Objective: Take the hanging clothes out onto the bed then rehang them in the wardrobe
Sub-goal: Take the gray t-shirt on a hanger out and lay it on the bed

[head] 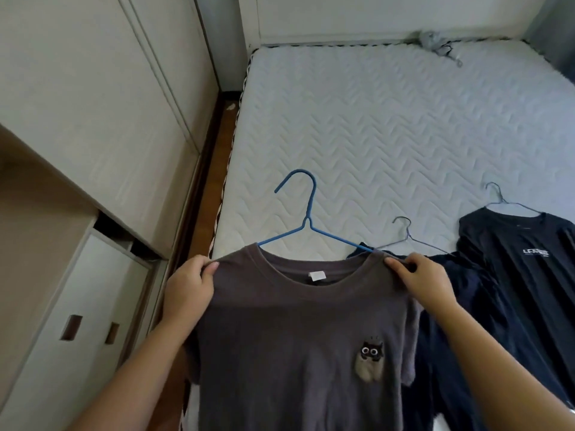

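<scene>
We hold the grey T-shirt (295, 353) on its blue hanger (306, 209) over the bed's (373, 119) near left corner.
Our left hand (189, 287) and right hand (423, 281) each pinch a shoulder; a slipped pinch could tip the shirt off the wire. The hem is cut off below, and the wardrobe (93, 119) interior at left is hidden.

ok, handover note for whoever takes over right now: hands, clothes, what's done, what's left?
Left hand pinches one shoulder of the grey T-shirt, right hand the other; it hangs on the blue hanger, held above the near edge of the mattress.
Done: navy garment and black T-shirt lie on it on their hangers.
Left: rehang all three in the wardrobe; whether more clothes remain inside is not visible.
</scene>
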`<action>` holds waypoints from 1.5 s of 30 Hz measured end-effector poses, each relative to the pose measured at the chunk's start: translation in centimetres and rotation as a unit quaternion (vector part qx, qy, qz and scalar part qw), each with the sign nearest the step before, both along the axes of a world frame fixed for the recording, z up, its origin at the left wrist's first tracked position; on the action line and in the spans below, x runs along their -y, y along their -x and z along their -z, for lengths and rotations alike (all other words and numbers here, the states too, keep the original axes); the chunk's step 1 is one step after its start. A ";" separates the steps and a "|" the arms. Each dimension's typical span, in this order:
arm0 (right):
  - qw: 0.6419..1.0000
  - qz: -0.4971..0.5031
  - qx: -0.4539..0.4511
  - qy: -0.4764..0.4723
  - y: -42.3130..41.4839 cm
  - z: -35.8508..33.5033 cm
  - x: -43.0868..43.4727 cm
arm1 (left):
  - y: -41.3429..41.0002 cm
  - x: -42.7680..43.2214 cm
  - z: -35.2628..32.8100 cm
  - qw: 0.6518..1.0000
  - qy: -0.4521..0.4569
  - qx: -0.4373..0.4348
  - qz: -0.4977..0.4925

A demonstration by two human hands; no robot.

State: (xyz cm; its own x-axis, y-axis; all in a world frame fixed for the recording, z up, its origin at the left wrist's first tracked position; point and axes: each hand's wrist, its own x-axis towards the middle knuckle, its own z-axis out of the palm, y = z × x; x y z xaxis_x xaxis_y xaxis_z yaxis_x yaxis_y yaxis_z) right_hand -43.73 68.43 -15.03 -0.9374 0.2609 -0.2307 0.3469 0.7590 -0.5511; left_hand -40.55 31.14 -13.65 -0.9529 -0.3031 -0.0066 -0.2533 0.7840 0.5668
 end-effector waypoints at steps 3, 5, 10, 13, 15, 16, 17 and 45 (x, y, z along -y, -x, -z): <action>0.997 -0.028 0.074 -0.009 5.4 3.5 0.3 | 5.7 0.9 3.6 0.999 0.014 0.033 -0.004; 0.994 -0.053 0.093 -0.004 9.2 5.7 0.7 | 9.7 1.4 6.2 0.999 0.031 0.036 -0.015; 0.994 -0.073 0.068 -0.037 17.1 12.0 1.7 | 18.2 2.1 14.1 0.995 0.040 0.055 -0.070; 0.996 -0.057 0.050 -0.056 20.4 17.1 1.6 | 22.2 1.5 18.8 0.994 0.057 0.063 -0.071; 0.997 -0.044 0.043 -0.053 22.1 20.5 1.4 | 24.4 1.2 21.8 0.992 0.069 0.077 -0.071; 0.997 -0.038 0.042 -0.055 22.8 22.0 1.4 | 25.3 1.3 23.3 0.991 0.075 0.083 -0.069; 0.997 -0.032 0.040 -0.057 23.3 23.5 1.4 | 26.2 1.3 24.8 0.991 0.080 0.090 -0.066; 0.993 0.010 0.016 -0.119 11.1 28.8 0.8 | 15.9 -2.1 28.5 0.995 -0.035 0.090 0.027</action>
